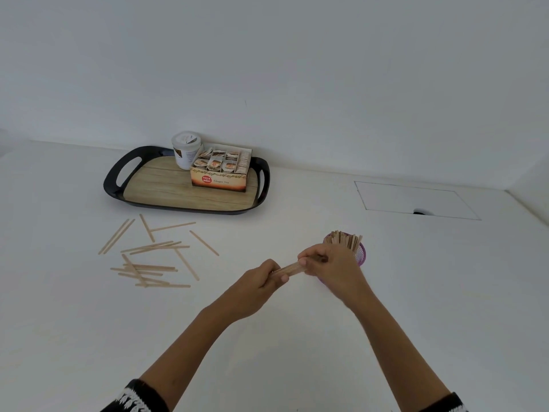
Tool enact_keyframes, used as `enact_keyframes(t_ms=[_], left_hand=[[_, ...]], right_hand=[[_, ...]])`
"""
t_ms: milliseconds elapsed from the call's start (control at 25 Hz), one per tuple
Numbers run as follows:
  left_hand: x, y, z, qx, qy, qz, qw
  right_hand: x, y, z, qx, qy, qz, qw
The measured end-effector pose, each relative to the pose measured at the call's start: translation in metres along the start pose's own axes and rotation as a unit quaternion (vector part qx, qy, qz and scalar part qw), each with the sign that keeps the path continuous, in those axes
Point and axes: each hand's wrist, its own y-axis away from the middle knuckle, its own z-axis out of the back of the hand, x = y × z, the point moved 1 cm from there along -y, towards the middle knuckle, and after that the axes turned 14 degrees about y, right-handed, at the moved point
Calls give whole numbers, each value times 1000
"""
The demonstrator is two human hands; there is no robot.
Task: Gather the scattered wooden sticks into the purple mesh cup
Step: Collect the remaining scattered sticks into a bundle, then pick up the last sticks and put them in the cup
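Head view: both hands, left (261, 278) and right (329, 263), grip one stick bundle (289, 267) beside one purple cup (360, 254).

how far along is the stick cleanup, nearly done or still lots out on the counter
Partly done. The purple mesh cup already holds a thick batch of sticks. In hand: the left hand and right hand grip a small bundle between them, beside the cup. Left: roughly twenty loose sticks lie scattered on the counter in front of the tray.
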Motion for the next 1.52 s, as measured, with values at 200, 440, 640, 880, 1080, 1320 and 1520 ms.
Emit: enact_keyframes(t_ms=[200,440,640,880,1080,1320,1520], left_hand=[[36,3,0,-79,-214,18,973],[63,18,-5,-115,-374,-36,920],[60,21,-7,-128,-377,-36,917],[62,21,-8,-128,-369,-43,920],[71,18,-7,-123,-367,-34,921],[73,19,-3,-120,-352,-48,927],[79,26,12,-95,-272,-106,952]], right_hand=[[22,-7,75,-145,181,66,971],[14,-32,110,-83,460,57,882],[-19,-53,75,34,558,28,828],[-37,-68,59,59,585,1,809],[-37,-65,59,30,520,18,854],[-25,-49,73,-213,335,11,918],[-3,-35,27,-331,217,64,916]])
